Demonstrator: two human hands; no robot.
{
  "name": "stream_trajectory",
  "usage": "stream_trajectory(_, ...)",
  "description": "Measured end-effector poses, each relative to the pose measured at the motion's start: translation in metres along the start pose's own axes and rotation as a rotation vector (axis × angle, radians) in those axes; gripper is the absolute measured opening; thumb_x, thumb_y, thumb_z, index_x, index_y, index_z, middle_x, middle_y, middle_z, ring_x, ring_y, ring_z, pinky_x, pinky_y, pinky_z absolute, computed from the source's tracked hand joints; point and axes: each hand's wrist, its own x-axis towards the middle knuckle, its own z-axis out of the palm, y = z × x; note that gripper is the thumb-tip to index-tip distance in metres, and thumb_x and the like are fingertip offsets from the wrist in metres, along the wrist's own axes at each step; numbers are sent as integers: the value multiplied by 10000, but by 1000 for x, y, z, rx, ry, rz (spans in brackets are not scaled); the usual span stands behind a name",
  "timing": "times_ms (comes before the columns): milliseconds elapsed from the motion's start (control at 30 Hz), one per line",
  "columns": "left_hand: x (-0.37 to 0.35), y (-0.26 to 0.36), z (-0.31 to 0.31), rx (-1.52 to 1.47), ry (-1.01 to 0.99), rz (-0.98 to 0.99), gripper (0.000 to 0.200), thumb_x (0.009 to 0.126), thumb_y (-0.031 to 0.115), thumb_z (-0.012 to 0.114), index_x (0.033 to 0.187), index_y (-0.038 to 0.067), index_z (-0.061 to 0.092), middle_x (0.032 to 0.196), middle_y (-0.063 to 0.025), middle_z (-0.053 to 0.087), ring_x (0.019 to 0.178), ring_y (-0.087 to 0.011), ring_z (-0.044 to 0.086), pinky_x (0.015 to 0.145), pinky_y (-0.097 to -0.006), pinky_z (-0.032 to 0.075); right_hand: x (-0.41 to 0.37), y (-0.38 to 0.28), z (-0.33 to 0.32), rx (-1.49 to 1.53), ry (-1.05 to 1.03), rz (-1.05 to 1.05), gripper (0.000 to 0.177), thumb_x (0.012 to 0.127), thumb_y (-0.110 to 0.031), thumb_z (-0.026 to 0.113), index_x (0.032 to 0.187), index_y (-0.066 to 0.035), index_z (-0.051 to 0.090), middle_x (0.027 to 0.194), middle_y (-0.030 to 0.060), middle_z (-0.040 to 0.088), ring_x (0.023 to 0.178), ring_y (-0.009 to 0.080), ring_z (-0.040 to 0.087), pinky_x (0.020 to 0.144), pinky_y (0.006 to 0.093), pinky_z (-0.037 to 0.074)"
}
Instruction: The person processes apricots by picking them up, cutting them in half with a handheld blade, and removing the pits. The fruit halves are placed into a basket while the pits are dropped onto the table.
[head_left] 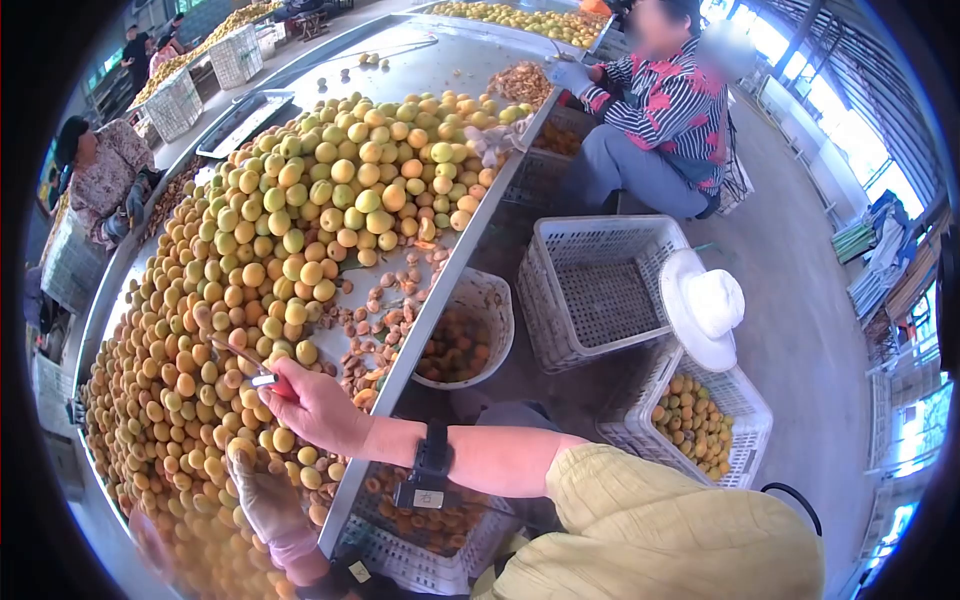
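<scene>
Right hand (310,405) is pinching a red-handled knife (262,376); gloved left hand (265,500) is lying slack on round fruit (300,210) by the steel surface (395,385) edge.

Bright daylight from tall glass windows (878,165) at right, blown-out glare, soft shade under long grey metal table (425,62), fisheye bend, black corners, gloved left hand (266,502) blurred.
</scene>
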Motion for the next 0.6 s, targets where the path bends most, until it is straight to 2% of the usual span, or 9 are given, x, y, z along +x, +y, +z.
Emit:
stream_trajectory(100, 0, 3, 1, -35, 41, -63, 258, 908, 249, 601, 1114, 94, 590, 998, 29, 629, 821, -62, 567, 594, -194, 415, 1, 1, -2, -42, -88, 116, 192, 878, -179, 620, 943, -45, 498, 652, 112, 529, 581, 242, 535, 541, 331, 421)
stream_trajectory(133, -1, 3, 6, -15, 43, -56, 282, 910, 319, 589, 1097, 109, 589, 963, 32, 620, 785, -67, 556, 576, -200, 414, 0, -6, -2, 23, -129, 90, 210, 866, -187, 640, 948, -42, 512, 631, 100, 520, 571, 192, 517, 546, 312, 416)
stream_trajectory(167, -5, 6, 10, -29, -1, -111, 320, 908, 386, 576, 1078, 115, 587, 933, 30, 614, 736, -76, 540, 576, -203, 415, -3, -6, -1, 72, -189, 95, 293, 848, -203, 668, 1044, -36, 527, 648, 66, 534, 599, 130, 510, 567, 290, 417)
stream_trajectory(233, -7, 6, 13, 23, -59, -102, 386, 915, 462, 529, 1066, 111, 587, 921, 28, 609, 708, -82, 529, 581, -208, 420, -5, -11, -4, 148, -343, 184, 448, 825, -229, 700, 1182, -35, 509, 683, 33, 554, 640, 96, 516, 594, 267, 422)
stream_trajectory(367, -13, -4, 14, 204, 7, -30, 526, 905, 568, 462, 1095, 92, 580, 940, 19, 618, 745, -100, 546, 593, -232, 414, -7, -21, -4, 142, -530, 185, 576, 800, -255, 729, 1266, -37, 471, 711, 18, 565, 663, 94, 523, 614, 259, 429)
stream_trajectory(433, -16, 4, 13, 279, -108, -201, 572, 893, 584, 469, 1157, 84, 562, 1020, -2, 622, 888, -125, 584, 719, -254, 457, -7, -24, -2, 91, -617, 166, 611, 779, -266, 748, 1277, -43, 475, 721, 29, 577, 673, 102, 534, 632, 258, 435)
stream_trajectory(467, -16, 6, 15, 146, -54, -284, 564, 907, 555, 469, 1208, 82, 529, 1042, -20, 613, 899, -135, 584, 724, -257, 454, -6, -25, -3, 65, -687, 243, 584, 754, -262, 766, 1225, -37, 505, 736, 45, 590, 688, 132, 554, 652, 272, 444)
stream_trajectory(567, -16, 6, 12, 191, -78, -199, 559, 920, 522, 470, 1255, 75, 491, 1081, -46, 589, 931, -141, 574, 746, -258, 450, -10, -20, 4, -96, -603, 87, 543, 730, -251, 781, 1162, -40, 531, 747, 61, 596, 704, 167, 571, 669, 291, 456)
stream_trajectory(600, -28, 11, 33, 281, -20, -72, 473, 958, 449, 424, 1167, 32, 498, 998, -40, 576, 822, -121, 568, 632, -211, 445, -17, -12, 13, -4, -477, 45, 521, 713, -237, 786, 1122, -41, 529, 756, 74, 594, 720, 189, 584, 690, 306, 466)
